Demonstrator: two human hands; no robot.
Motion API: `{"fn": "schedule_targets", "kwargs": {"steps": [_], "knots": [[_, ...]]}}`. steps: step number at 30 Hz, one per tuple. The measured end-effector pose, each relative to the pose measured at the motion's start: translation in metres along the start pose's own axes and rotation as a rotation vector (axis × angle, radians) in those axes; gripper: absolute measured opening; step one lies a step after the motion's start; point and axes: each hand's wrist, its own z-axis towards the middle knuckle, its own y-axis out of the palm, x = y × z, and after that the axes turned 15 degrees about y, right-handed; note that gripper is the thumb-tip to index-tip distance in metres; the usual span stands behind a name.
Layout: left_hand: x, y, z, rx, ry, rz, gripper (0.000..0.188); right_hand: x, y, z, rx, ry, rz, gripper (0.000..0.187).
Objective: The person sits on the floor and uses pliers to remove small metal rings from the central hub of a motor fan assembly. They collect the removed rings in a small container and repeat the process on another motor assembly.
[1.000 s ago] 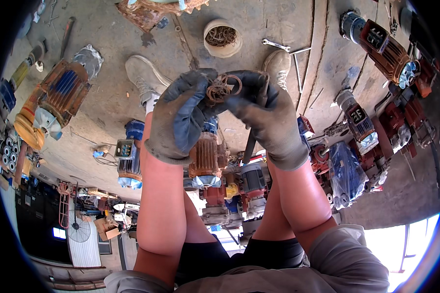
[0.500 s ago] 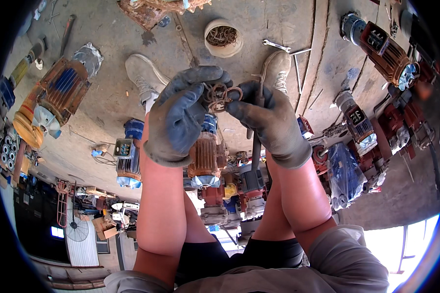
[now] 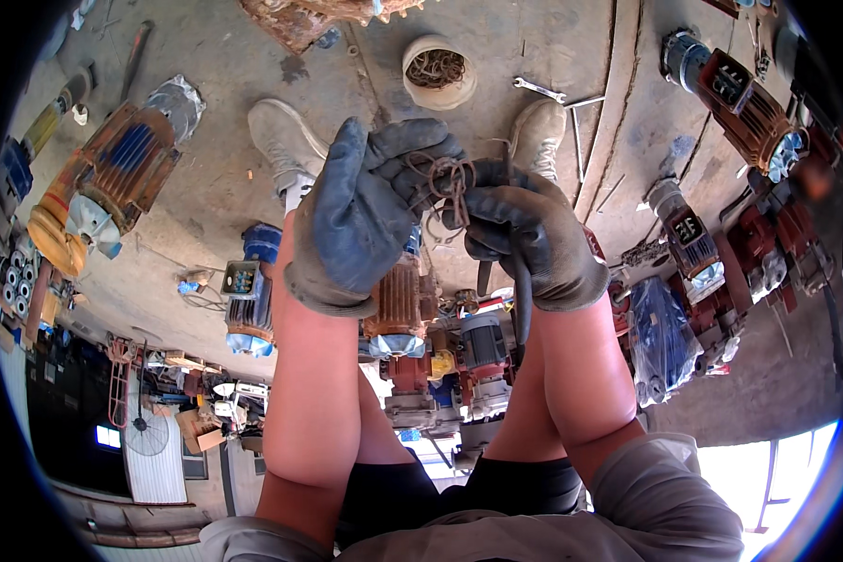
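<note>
A tangled cluster of thin, rusty rings (image 3: 451, 178) hangs between my gloved hands. My left hand (image 3: 361, 211) is palm up with the thumb spread away, and its outstretched fingers lie behind and against the rings. With thumb and fingers closed, my right hand (image 3: 525, 229) pinches the cluster's right side. It also keeps hold of a plier-like tool (image 3: 522, 304) with two dark handles pointing toward me. A thin end of that tool sticks up past the knuckles; the glove hides its middle.
Beyond my hands, a pale bucket (image 3: 439, 98) contains more rusty rings. A wrench (image 3: 539, 89) lies beside my right shoe (image 3: 539, 131). Rusty motors flank me, including one at the left (image 3: 126, 169) and one at the right (image 3: 745, 103). Several more motors stand between and behind my legs.
My left hand has opened, its thumb swinging away from the rings. The ring cluster has turned and now hangs lower, nearer the right fingers. The tool has shifted slightly right.
</note>
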Motion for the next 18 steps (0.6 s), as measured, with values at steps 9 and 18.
{"fn": "schedule_targets", "kwargs": {"steps": [9, 18], "knots": [[-0.001, 0.005, 0.002, 0.006, 0.019, 0.03, 0.065, 0.006, -0.01, 0.01, -0.178, -0.034, 0.166, 0.023], [0.0, 0.01, 0.001, 0.061, 0.013, 0.025, 0.063, 0.019, -0.028, 0.023, -0.398, 0.085, 0.358, 0.029]]}}
